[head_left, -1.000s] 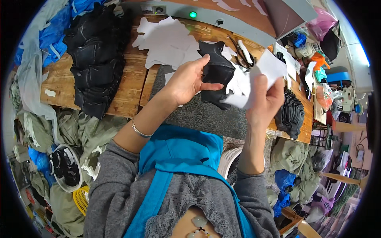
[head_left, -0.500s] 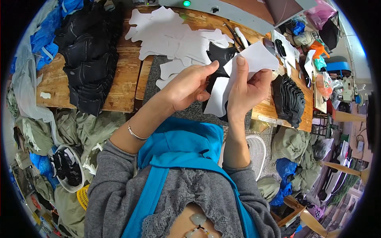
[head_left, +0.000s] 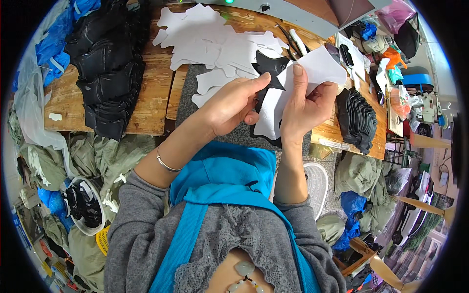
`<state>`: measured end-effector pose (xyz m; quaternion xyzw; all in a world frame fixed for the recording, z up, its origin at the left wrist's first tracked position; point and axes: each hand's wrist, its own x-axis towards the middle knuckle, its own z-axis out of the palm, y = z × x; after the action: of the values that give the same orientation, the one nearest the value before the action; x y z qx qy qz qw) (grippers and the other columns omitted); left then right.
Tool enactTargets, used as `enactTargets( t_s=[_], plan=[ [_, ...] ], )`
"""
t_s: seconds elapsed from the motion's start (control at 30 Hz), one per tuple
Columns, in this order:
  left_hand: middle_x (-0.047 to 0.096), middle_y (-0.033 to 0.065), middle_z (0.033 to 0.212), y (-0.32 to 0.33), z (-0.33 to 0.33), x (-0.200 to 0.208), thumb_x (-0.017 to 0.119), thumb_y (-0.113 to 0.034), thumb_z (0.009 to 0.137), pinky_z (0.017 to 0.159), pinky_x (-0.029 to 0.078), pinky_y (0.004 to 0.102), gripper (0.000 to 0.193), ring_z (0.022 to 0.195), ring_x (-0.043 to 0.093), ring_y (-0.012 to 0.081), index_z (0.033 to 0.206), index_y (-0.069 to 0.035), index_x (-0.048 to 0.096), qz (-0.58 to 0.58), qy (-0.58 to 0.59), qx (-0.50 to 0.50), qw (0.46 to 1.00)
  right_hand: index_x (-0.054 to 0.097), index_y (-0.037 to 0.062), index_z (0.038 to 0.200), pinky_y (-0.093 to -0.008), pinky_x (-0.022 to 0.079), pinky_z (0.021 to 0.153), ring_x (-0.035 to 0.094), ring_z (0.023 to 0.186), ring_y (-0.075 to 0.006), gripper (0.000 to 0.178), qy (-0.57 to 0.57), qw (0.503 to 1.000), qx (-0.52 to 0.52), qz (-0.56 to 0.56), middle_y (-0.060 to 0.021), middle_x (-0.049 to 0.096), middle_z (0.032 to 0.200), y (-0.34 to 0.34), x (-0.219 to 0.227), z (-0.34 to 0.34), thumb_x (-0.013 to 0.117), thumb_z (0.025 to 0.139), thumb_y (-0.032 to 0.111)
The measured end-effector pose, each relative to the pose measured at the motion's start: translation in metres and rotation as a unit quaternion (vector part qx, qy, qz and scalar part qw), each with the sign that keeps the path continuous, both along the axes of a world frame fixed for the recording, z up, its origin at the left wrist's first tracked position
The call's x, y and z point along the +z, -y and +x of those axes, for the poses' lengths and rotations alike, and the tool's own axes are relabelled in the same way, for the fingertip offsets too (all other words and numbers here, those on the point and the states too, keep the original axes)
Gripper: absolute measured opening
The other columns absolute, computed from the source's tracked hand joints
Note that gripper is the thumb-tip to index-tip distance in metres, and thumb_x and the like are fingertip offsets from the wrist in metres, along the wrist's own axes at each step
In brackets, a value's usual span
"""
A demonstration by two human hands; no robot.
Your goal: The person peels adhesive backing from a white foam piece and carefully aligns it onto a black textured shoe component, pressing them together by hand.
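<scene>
A white cut-out piece (head_left: 320, 68) slants across the middle, over a black cut piece (head_left: 271, 67) that shows along its left side and lower edge. My right hand (head_left: 308, 110) is closed on the white piece, thumb on top and fingers curled behind. At the black piece's left edge, my left hand (head_left: 227, 107) has its thumb laid on the material; the other fingers curl in below and are partly hidden. Both pieces are above a dark speckled slab (head_left: 188, 88). Beyond my hands, a heap of similar white pieces (head_left: 202, 41) spreads over the bench.
Stacked black stitched pieces (head_left: 107, 73) line the wooden bench (head_left: 154, 93) at left; another black stack (head_left: 356, 119) stands right. Scissors (head_left: 288, 43) and a white-handled tool (head_left: 298, 42) lie behind the pieces. A grey machine housing (head_left: 298, 14) rises at the back.
The white piece now lies flatter over the black one, its upper and lower parts showing as one strip. My right hand has shifted slightly; the left hand stays nearly in place.
</scene>
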<state>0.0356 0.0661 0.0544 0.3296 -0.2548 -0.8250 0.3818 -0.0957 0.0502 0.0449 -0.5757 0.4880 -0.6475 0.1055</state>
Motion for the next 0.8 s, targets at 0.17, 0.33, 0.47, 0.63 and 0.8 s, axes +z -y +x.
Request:
enactTargets(
  t_s=[0.17,0.33,0.47,0.63,0.8],
  plan=[
    [0.052,-0.0019,0.076,-0.001,0.0,0.002,0.051,-0.037,0.091,0.042,0.035,0.0181,0.034,0.056,0.043,0.0038,0.092,-0.003,0.056,-0.037,0.016,-0.017,0.999,0.054,-0.0019,0.097,-0.0217,0.046,0.065,0.057,0.074,-0.0094,0.022,-0.003,1.0,0.006,0.007,-0.006,0.061,0.086,-0.001,0.001,-0.001,0.067,0.082,0.007],
    [0.06,0.003,0.078,-0.007,-0.002,-0.01,0.066,-0.018,0.082,0.05,0.047,0.0202,0.023,0.063,0.057,0.0079,0.091,0.002,0.061,-0.126,0.084,0.006,0.988,0.053,-0.0023,0.1,-0.0223,0.046,0.065,0.056,0.076,-0.0096,0.024,0.119,0.991,0.062,-0.01,-0.0062,0.061,0.086,-0.006,-0.004,0.004,0.066,0.083,0.009],
    [0.064,0.0067,0.087,-0.006,0.002,-0.012,0.066,-0.016,0.082,0.062,0.051,0.0218,0.023,0.073,0.061,0.0106,0.092,0.004,0.061,-0.153,0.111,0.018,0.982,0.053,-0.0023,0.098,-0.0229,0.047,0.07,0.059,0.081,-0.0111,0.029,0.123,0.965,0.132,0.192,-0.0067,0.062,0.087,-0.018,0.003,-0.017,0.071,0.078,0.009],
    [0.066,0.0088,0.088,0.0,0.011,-0.011,0.067,-0.008,0.079,0.073,0.05,0.0232,0.021,0.079,0.063,0.0124,0.094,0.006,0.062,-0.215,0.165,-0.06,0.961,0.054,-0.0018,0.098,-0.0256,0.047,0.077,0.059,0.085,-0.0127,0.032,0.212,0.905,0.283,0.235,-0.0061,0.062,0.088,-0.016,0.0,-0.04,0.074,0.074,0.005],
    [0.066,0.0082,0.085,0.0,0.01,-0.009,0.067,-0.007,0.078,0.072,0.05,0.0233,0.019,0.078,0.062,0.0114,0.091,0.005,0.063,-0.204,0.165,-0.09,0.961,0.056,-0.003,0.1,-0.0263,0.046,0.079,0.059,0.086,-0.0131,0.033,0.184,0.889,0.332,0.255,-0.0066,0.063,0.089,-0.014,0.003,-0.047,0.074,0.073,0.001]
  ],
)
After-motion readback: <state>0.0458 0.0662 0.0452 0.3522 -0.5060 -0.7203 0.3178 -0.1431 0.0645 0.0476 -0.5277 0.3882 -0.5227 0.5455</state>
